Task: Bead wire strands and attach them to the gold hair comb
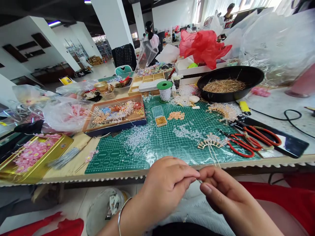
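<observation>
Head view: left hand (163, 186) and right hand (225, 200) pinch a fine wire (198, 180) below the green cutting mat (110, 160). Twisting seems in hand, needing steady pressure.

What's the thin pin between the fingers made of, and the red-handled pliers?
The thin silvery pin looks like metal wire, judging by its bright glint, though it's too small to be sure. The red-handled pliers seem to be steel with glossy plastic-coated handles, going by their smooth sheen.

A thin metal wire (198, 180) pinched between left hand (163, 190) and right hand (223, 196).
</observation>
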A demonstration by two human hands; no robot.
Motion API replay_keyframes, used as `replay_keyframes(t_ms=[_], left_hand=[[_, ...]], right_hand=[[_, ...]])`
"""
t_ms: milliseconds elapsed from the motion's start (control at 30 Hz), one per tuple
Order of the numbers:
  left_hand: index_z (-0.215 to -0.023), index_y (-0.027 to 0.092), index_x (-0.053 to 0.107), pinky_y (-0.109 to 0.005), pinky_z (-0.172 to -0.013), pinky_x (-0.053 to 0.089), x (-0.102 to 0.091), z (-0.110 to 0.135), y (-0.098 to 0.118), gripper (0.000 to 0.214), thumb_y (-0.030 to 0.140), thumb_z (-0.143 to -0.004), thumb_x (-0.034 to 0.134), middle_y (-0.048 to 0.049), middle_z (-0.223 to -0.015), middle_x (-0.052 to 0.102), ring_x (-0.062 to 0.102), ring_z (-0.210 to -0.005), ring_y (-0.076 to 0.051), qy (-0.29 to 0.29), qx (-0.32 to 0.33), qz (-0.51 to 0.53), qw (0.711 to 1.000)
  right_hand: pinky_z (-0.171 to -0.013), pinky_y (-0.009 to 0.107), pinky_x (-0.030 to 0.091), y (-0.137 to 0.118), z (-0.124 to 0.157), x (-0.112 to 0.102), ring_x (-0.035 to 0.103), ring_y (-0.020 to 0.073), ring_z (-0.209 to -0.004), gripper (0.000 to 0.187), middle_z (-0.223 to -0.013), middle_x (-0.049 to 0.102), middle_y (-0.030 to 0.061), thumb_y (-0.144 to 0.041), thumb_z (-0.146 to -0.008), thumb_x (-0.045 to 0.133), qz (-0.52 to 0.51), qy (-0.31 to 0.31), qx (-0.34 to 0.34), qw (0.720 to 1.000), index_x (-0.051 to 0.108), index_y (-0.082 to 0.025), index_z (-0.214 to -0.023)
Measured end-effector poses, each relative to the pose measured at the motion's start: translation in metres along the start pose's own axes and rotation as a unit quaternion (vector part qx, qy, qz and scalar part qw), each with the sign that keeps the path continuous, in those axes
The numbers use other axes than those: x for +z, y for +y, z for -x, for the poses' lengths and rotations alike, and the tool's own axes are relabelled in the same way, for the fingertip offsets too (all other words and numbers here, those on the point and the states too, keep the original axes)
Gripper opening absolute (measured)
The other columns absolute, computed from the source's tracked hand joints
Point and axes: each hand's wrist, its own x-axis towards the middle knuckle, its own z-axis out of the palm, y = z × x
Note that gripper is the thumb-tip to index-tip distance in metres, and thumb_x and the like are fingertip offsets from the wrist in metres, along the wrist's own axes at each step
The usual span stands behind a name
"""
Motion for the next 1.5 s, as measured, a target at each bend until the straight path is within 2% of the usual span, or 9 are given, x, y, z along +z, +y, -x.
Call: replay_keyframes(t_ms=[67, 133, 300, 400, 500, 833, 1033, 1333, 1500], left_hand=[[-0.095, 0.019, 0.075, -0.031, -0.077, 0.047, -0.003, -0.003, 0.000, 0.015, 0.022, -0.095, 0.061, -0.0030, -0.089, 0.077, 0.067, -0.082, -0.017, -0.016, 0.051, -0.070, 0.996], [-0.093, 0.020, 0.073, -0.029, -0.077, 0.048, -0.005, -0.010, -0.005, 0.014, 0.024, -0.096, 0.060, -0.0008, -0.089, 0.076, 0.067, -0.082, -0.015, -0.018, 0.057, -0.089, 0.994], [-0.099, 0.024, 0.073, -0.029, -0.081, 0.050, -0.006, -0.048, -0.052, 0.017, 0.021, -0.096, 0.056, 0.0000, -0.098, 0.075, 0.067, -0.092, -0.016, 0.014, -0.060, -0.241, 0.968], [-0.098, 0.022, 0.074, -0.033, -0.079, 0.049, -0.001, -0.073, -0.084, 0.022, 0.017, -0.094, 0.054, -0.0035, -0.097, 0.074, 0.065, -0.090, -0.021, -0.001, -0.080, -0.291, 0.953], [-0.094, 0.021, 0.075, -0.032, -0.074, 0.048, 0.005, -0.088, -0.099, 0.024, 0.017, -0.094, 0.051, -0.0048, -0.093, 0.072, 0.064, -0.086, -0.022, -0.016, -0.083, -0.321, 0.943], [-0.089, 0.021, 0.071, -0.028, -0.065, 0.045, 0.010, -0.108, -0.102, 0.022, 0.015, -0.092, 0.051, -0.0034, -0.089, 0.068, 0.062, -0.080, -0.019, -0.039, -0.099, -0.331, 0.938], [-0.096, 0.022, 0.072, -0.030, -0.076, 0.049, 0.005, -0.112, -0.106, 0.024, 0.013, -0.092, 0.050, -0.0038, -0.099, 0.069, 0.064, -0.088, -0.019, -0.054, -0.091, -0.312, 0.944], [-0.080, 0.019, 0.069, -0.030, -0.070, 0.048, -0.001, -0.106, -0.103, 0.021, 0.012, -0.088, 0.051, -0.0038, -0.087, 0.065, 0.062, -0.079, -0.019, -0.071, -0.085, -0.298, 0.948], [-0.090, 0.020, 0.071, -0.032, -0.077, 0.049, -0.009, -0.098, -0.105, 0.026, 0.009, -0.088, 0.048, -0.0048, -0.097, 0.066, 0.062, -0.087, -0.020, -0.053, -0.090, -0.276, 0.955]], right_hand=[[-0.044, 0.025, 0.016, 0.003, -0.003, -0.001, 0.019, 0.0111, -0.053, 0.036, -0.059, 0.029, -0.0070, -0.060, -0.085, 0.072, -0.017, -0.007, 0.016, 1.000, 0.065, -0.025, -0.085], [-0.045, 0.025, 0.016, 0.005, -0.005, -0.002, 0.018, 0.0108, -0.053, 0.037, -0.059, 0.028, -0.0073, -0.059, -0.086, 0.071, -0.058, -0.009, 0.037, 0.998, 0.062, -0.024, -0.080], [-0.047, 0.025, 0.017, 0.007, -0.011, -0.004, 0.018, 0.0104, -0.053, 0.031, -0.060, 0.030, -0.0076, -0.051, -0.087, 0.072, -0.190, -0.001, 0.078, 0.979, 0.061, -0.023, -0.082], [-0.047, 0.026, 0.016, 0.008, -0.014, -0.007, 0.018, 0.0105, -0.053, 0.034, -0.059, 0.032, -0.0072, -0.052, -0.085, 0.074, -0.183, -0.002, 0.076, 0.980, 0.061, -0.022, -0.078], [-0.048, 0.026, 0.017, 0.010, -0.017, -0.011, 0.019, 0.0111, -0.054, 0.039, -0.058, 0.033, -0.0069, -0.056, -0.084, 0.074, -0.143, 0.000, 0.070, 0.987, 0.059, -0.022, -0.072], [-0.047, 0.026, 0.017, 0.010, -0.026, -0.015, 0.019, 0.0109, -0.053, 0.044, -0.057, 0.030, -0.0077, -0.061, -0.084, 0.073, -0.101, -0.029, 0.073, 0.992, 0.057, -0.022, -0.072], [-0.049, 0.027, 0.018, 0.007, -0.024, -0.015, 0.022, 0.0115, -0.054, 0.045, -0.058, 0.032, -0.0070, -0.063, -0.084, 0.071, -0.079, -0.049, 0.074, 0.993, 0.056, -0.022, -0.073], [-0.050, 0.027, 0.017, 0.001, -0.020, -0.013, 0.020, 0.0124, -0.056, 0.047, -0.060, 0.030, -0.0071, -0.064, -0.086, 0.068, -0.059, -0.065, 0.079, 0.993, 0.053, -0.022, -0.072], [-0.051, 0.028, 0.016, -0.004, -0.016, -0.009, 0.019, 0.0123, -0.056, 0.050, -0.059, 0.029, -0.0075, -0.069, -0.083, 0.068, -0.056, -0.066, 0.079, 0.993, 0.053, -0.022, -0.071]])
